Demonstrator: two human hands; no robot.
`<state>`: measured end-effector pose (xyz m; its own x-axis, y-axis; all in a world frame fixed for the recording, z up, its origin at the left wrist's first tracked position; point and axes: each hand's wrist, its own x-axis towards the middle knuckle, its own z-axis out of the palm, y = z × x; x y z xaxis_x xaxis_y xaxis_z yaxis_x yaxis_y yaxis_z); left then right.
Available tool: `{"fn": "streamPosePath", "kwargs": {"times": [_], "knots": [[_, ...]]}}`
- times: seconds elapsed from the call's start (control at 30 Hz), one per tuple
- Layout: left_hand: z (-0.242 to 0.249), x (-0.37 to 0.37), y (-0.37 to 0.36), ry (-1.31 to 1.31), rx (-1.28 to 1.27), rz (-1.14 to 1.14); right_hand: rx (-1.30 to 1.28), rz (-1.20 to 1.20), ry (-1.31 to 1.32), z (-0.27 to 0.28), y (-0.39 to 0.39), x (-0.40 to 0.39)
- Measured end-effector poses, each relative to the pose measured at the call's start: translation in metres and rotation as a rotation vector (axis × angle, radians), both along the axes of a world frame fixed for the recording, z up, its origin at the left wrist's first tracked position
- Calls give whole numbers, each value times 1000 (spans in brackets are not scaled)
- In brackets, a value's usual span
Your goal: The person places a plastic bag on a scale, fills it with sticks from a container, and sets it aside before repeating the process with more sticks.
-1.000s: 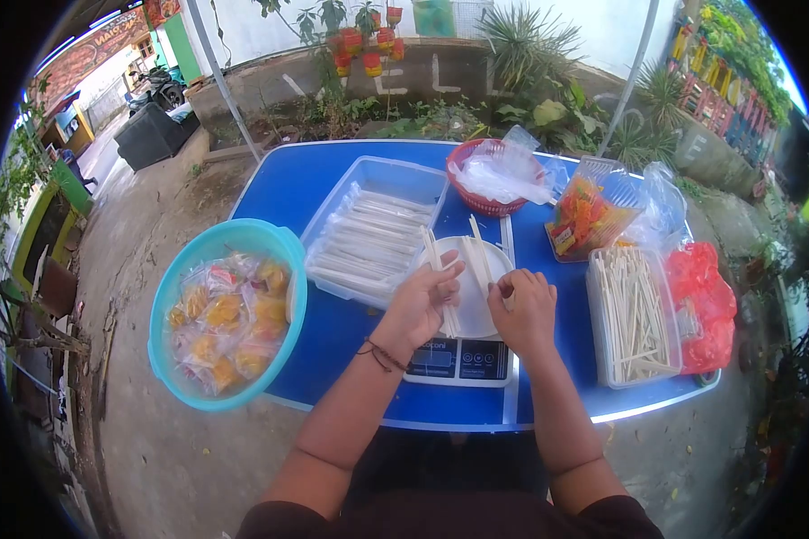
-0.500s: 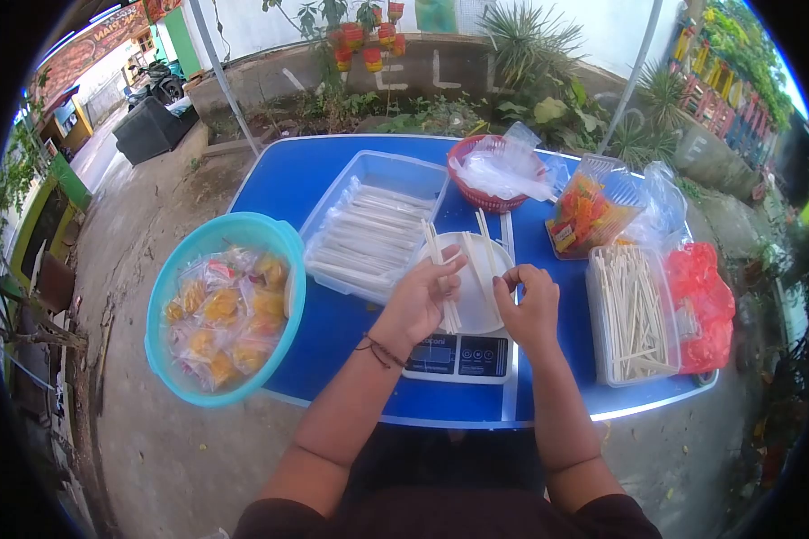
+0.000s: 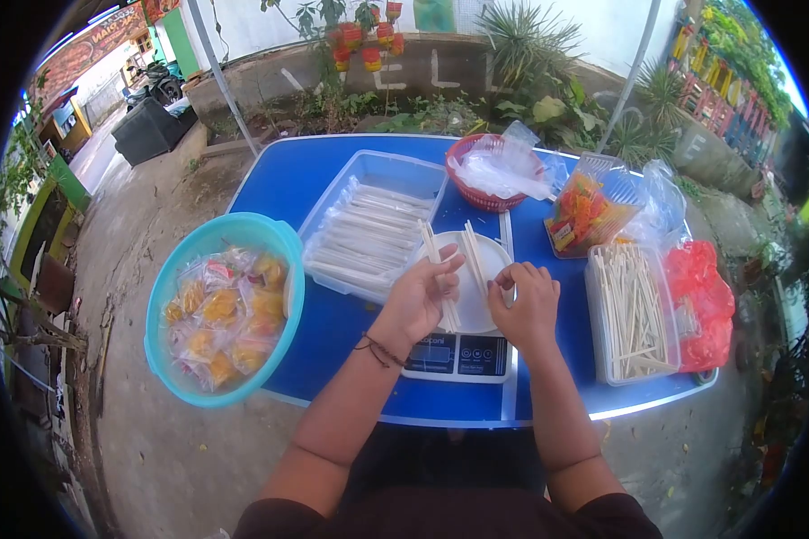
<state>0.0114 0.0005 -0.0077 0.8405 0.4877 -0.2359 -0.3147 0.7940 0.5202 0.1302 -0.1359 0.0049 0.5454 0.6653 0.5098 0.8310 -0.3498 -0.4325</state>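
Note:
My left hand [image 3: 422,292] is closed around a few pale sticks [image 3: 449,310], which stand nearly upright above the scale. My right hand [image 3: 525,301] pinches the lower end of another few pale sticks [image 3: 475,255] that tilt up to the left. Beneath both hands lies the round white plate [image 3: 476,314] of a digital scale [image 3: 483,355]. Behind my left hand, a clear tray [image 3: 310,220] holds wrapped bundles of sticks [image 3: 373,234]. To the right of my right hand is a clear container [image 3: 671,350] full of loose pale sticks [image 3: 634,310].
A turquoise basin [image 3: 160,350] with bagged yellow items stands at the left. At the back of the blue table [image 3: 333,388] are a red basket [image 3: 490,199] with plastic bags and a clear box [image 3: 593,211] with colourful packets. A red plastic bag [image 3: 703,305] lies at the right.
The sticks in my right hand have shifted slightly left, towards those in my left hand. My left hand has hardly moved.

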Motion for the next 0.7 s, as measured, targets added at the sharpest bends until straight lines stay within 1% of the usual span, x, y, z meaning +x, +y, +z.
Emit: {"fn": "streamPosePath", "kwargs": {"times": [0.17, 0.27, 0.47, 0.7], "knots": [[-2, 0, 1, -9, -22, -9, 21, 77, 15, 5, 1, -4], [0, 0, 0, -3, -29, 0, 18, 83, -77, -4, 1, 1], [-1, 0, 0, -1, -37, -6, 16, 92, -66, -3, 0, 1], [-2, 0, 1, -2, -33, -10, 47, 53, -126, -5, 1, 3]]}}
